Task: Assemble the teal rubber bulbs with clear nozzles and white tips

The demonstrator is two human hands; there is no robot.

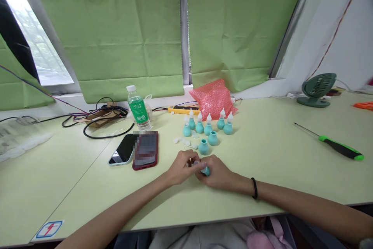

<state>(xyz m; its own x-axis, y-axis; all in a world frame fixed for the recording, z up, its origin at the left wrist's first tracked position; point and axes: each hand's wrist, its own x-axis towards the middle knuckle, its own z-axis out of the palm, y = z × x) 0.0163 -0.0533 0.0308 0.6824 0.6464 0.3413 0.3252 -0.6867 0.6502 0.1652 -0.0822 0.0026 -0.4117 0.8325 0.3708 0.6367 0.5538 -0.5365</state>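
Observation:
My right hand (pixel 220 174) is closed around a small teal squeeze bulb (pixel 206 171), just above the near part of the table. From the left, my left hand (pixel 181 168) meets it, its fingers pinching a translucent whitish piece (pixel 196 162) at the bulb's end; the fingers partly hide both parts. Just beyond my hands stand two open-necked teal bulbs, a nearer one (pixel 203 147) and a farther one (pixel 213 138). Behind them are several teal bulbs (pixel 208 129) with clear pointed tips fitted. Small translucent pieces (pixel 186 142) lie scattered to their left.
Two phones, one dark (pixel 124 150) and one red-cased (pixel 145 151), lie left of my hands. A water bottle (pixel 138 109), cables (pixel 100 119), a yellow power strip (pixel 182 109) and a red bubble-wrap bag (pixel 212 99) line the back. Rightward are a screwdriver (pixel 335 145) and a green fan (pixel 317 87).

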